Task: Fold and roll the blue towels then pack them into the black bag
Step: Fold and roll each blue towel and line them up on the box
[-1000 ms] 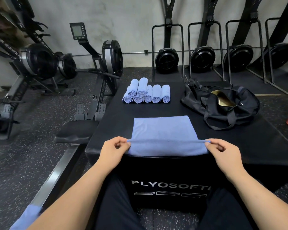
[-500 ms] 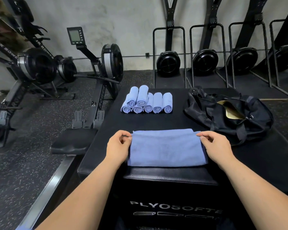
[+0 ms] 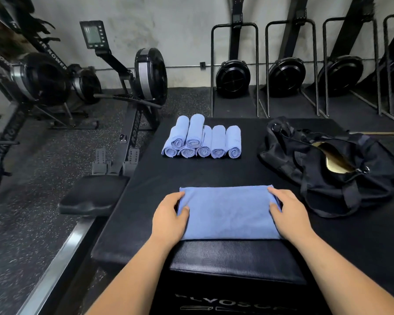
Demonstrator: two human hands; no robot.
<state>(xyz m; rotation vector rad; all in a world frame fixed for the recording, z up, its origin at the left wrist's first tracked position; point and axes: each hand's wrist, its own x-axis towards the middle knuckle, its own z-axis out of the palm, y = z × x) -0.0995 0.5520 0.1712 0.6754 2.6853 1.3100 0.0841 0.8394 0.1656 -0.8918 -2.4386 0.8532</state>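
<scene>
- Left hand (image 3: 168,218) pinches the left edge of the folded towel (image 3: 228,212) — thumb on top; right hand (image 3: 290,215) grips the right edge likewise.
- Towel lies flat near the front edge of the box (image 3: 214,173).
- Bare box top separates it from the rolled towels (image 3: 203,140) and the black bag (image 3: 323,176).

blue towel (image 3: 229,212): near hem, lifted at 6 o'clock, carried over to 12 o'clock, now lies folded in half | left hand (image 3: 168,215): moved from hem corner onto the 9 o'clock end, thumb on top | right hand (image 3: 288,213): same, onto the 3 o'clock end
</scene>
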